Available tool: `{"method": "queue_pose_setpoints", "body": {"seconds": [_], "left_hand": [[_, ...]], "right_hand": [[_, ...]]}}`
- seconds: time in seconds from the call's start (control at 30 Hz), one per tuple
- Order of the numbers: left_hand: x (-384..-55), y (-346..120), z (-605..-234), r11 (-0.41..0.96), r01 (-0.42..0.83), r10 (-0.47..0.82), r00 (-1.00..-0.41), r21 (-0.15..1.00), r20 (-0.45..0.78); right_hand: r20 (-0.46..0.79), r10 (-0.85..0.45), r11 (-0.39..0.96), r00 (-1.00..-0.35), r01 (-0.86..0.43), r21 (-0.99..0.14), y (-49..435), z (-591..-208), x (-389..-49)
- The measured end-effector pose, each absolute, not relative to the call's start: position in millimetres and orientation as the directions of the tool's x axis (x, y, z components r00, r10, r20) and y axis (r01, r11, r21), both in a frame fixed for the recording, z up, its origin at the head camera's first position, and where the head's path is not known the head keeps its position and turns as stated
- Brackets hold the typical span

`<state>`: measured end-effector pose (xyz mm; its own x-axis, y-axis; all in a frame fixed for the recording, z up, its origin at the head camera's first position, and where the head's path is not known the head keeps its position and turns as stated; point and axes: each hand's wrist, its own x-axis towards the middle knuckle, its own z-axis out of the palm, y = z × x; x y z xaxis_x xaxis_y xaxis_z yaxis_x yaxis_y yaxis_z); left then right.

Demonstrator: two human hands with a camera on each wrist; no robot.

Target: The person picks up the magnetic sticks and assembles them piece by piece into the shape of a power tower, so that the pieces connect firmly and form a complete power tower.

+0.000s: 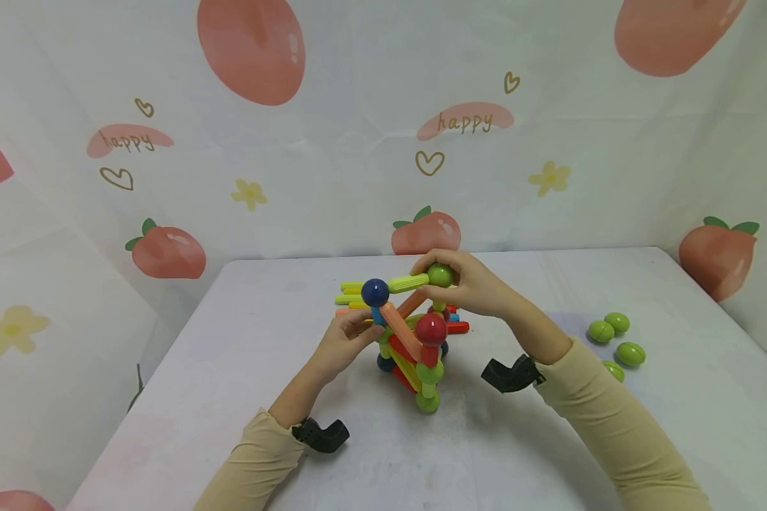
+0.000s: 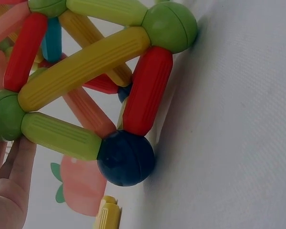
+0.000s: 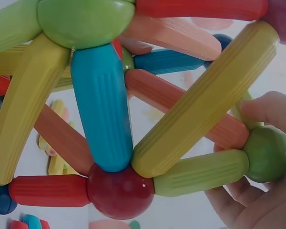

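Between both hands stands a toy frame built of coloured sticks and balls, its lower balls on the table. My left hand holds the frame's left side, thumb in front, near a blue stick below the navy ball. In the left wrist view, its fingers touch a green ball. At the top back corner, my right hand grips another green ball, joined by a lime stick to the navy ball. A red ball tops the near corner.
Several loose sticks lie behind the frame. To the right, several green balls rest on the white table. A printed cloth backdrop rises at the table's back edge. Black wrist mounts hang below both wrists.
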<state>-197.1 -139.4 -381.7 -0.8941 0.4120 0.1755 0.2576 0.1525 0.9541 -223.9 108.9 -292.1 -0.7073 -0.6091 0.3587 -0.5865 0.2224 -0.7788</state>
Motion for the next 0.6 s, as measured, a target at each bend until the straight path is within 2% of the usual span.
{"method": "queue_pose_setpoints", "body": {"seconds": [0.4, 0.5, 0.6], "left_hand": [[-196, -138, -382, 0.165, 0.26, 0.399, -0.9, 0.952, 0.177], [-195, -140, -381, 0.177, 0.258, 0.389, -0.905, 0.95, 0.173], [-192, -143, -380, 0.194, 0.259, 0.379, -0.909, 0.946, 0.171]], "right_hand": [[0.292, -0.641, 0.215, -0.71, -0.531, -0.82, 116, -295, -227], [0.269, -0.608, 0.22, -0.747, -0.483, -0.847, 121, -296, -228], [0.226, -0.54, 0.219, -0.811, -0.394, -0.892, 130, -300, -233]]}}
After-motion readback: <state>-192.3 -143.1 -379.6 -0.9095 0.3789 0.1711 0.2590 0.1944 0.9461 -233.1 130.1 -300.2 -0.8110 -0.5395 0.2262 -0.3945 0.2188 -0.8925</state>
